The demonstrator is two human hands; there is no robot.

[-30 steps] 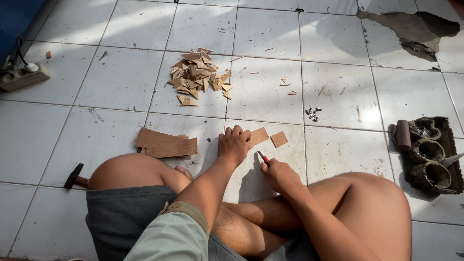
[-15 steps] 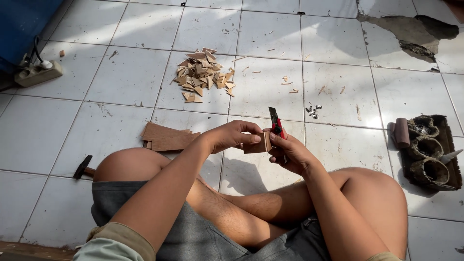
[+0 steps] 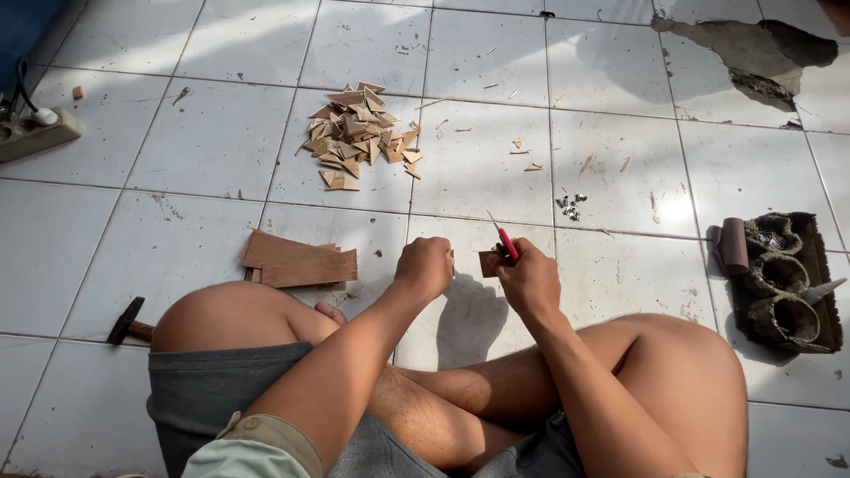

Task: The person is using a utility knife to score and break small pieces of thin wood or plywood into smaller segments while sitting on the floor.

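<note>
I sit cross-legged on a white tiled floor [image 3: 204, 150]. My left hand [image 3: 425, 268] grips one side of a small brown wood piece [image 3: 488, 262] held in front of my knees. My right hand [image 3: 529, 280] is closed around a red-handled cutter [image 3: 504, 240], its blade pointing up and away, right beside the wood piece. Both hands hover a little above the floor. Much of the wood piece is hidden between the hands.
A pile of small cut wood chips [image 3: 359, 137] lies ahead. Flat brown wood sheets [image 3: 297, 264] rest by my left knee, a hammer [image 3: 131, 322] behind it. A dark holder with tools [image 3: 784, 283] sits right, small metal bits [image 3: 571, 206] ahead, a power strip [image 3: 35, 133] far left.
My hands lifted from the floor with the wood piece and cutter, then came down lower and closer together. The camera view shifted slightly.
</note>
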